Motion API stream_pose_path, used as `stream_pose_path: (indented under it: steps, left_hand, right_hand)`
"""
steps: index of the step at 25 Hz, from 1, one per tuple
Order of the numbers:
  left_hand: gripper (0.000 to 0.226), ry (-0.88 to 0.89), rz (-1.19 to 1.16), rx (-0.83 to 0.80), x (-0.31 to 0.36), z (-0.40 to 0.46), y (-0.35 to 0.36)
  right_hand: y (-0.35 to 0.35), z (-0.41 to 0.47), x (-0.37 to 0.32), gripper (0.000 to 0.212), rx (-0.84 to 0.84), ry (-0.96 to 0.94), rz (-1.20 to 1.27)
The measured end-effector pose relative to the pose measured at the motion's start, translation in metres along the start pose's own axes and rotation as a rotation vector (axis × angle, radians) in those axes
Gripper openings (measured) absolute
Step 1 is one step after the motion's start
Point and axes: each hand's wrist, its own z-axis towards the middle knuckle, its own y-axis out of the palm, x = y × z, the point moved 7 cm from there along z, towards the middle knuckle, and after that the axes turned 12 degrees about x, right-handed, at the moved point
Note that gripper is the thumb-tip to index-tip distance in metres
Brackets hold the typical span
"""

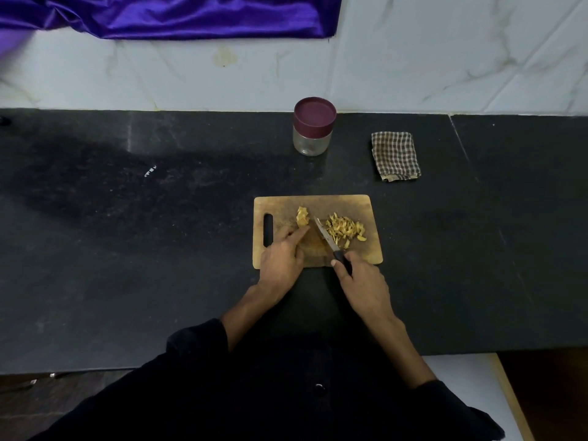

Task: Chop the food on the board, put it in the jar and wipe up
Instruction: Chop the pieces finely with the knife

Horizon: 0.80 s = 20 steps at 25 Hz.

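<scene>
A wooden cutting board lies on the black counter. On it sit an uncut yellow chunk of food and, to its right, a pile of chopped yellow strips. My right hand grips the black handle of a knife, whose blade points up-left between chunk and pile. My left hand rests on the board with its index finger stretched out toward the chunk, just below it. A glass jar with a maroon lid on stands behind the board. A folded checked cloth lies to the jar's right.
The black stone counter stretches wide to the left and right of the board. A white marble-look wall backs it, with purple satin fabric hanging at the top left. The counter's front edge runs near my body.
</scene>
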Motion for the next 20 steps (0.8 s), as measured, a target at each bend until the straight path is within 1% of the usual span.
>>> stream_pose_path:
  steps: [2, 5, 8, 13, 16, 20]
  left_hand:
    - [0.056, 0.067, 0.046, 0.000, 0.012, 0.004, -0.003]
    - [0.050, 0.135, 0.135, -0.022, 0.029, 0.013, -0.003]
    - [0.043, 0.182, 0.158, -0.050, 0.038, 0.019, 0.003]
    - [0.044, 0.246, 0.213, -0.102, 0.050, 0.024, 0.015]
    - [0.047, 0.221, 0.154, -0.094, 0.052, 0.027, 0.010]
    - [0.042, 0.068, 0.020, -0.020, 0.024, 0.028, -0.002]
  right_hand:
    - [-0.003, -0.001, 0.002, 0.033, 0.018, -0.001, -0.014]
    - [-0.007, -0.004, 0.006, 0.031, 0.034, 0.005, -0.018]
    - [-0.013, -0.007, 0.010, 0.029, 0.052, 0.003, -0.022]
    - [-0.018, -0.011, 0.014, 0.031, 0.067, 0.004, -0.001]
    - [-0.018, -0.010, 0.018, 0.031, 0.067, 0.018, 0.013]
    - [-0.011, -0.007, 0.021, 0.035, 0.038, 0.046, 0.056]
